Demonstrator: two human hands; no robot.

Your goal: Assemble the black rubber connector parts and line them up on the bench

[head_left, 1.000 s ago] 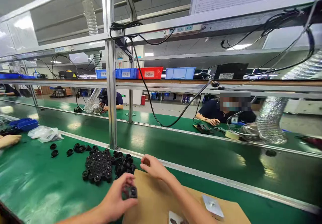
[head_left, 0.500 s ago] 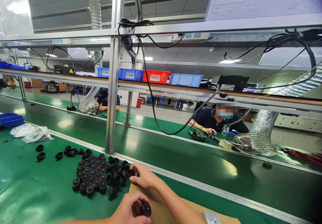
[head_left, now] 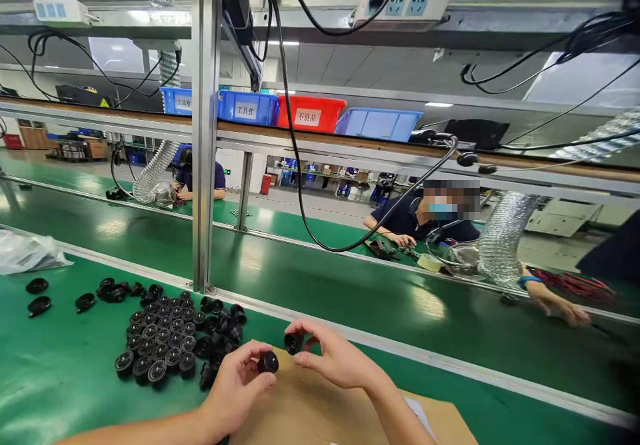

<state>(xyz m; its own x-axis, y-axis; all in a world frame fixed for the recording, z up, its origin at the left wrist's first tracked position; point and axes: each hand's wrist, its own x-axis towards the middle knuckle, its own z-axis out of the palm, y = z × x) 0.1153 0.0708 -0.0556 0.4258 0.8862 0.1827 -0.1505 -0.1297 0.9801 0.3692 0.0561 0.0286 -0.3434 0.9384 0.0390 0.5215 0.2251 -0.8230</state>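
Observation:
My left hand [head_left: 239, 382] grips a small round black part [head_left: 269, 362] between thumb and fingers, its ringed face turned to the right. Just beyond it, my right hand [head_left: 333, 355] holds a second round black part [head_left: 293, 343] at the fingertips. The two parts are close together but apart, over a brown cardboard sheet [head_left: 300, 405]. To the left of my hands, a cluster of similar black parts [head_left: 163, 338] stands packed in rows on the green mat. Looser ones lie jumbled along its right side, nearest my left hand.
A metal post [head_left: 203, 165] rises behind the cluster. Blue bins and a red bin [head_left: 309, 113] stand on the shelf, with a black cable [head_left: 300, 192] hanging down. Across the bench a masked co-worker [head_left: 425, 218] sits; another person's hand [head_left: 560, 305] reaches in at right. A plastic bag [head_left: 30, 252] lies left.
My right hand has come back from the edge of the loose parts and now holds a black part near the left hand. The left hand has moved up and left. The view has tilted down.

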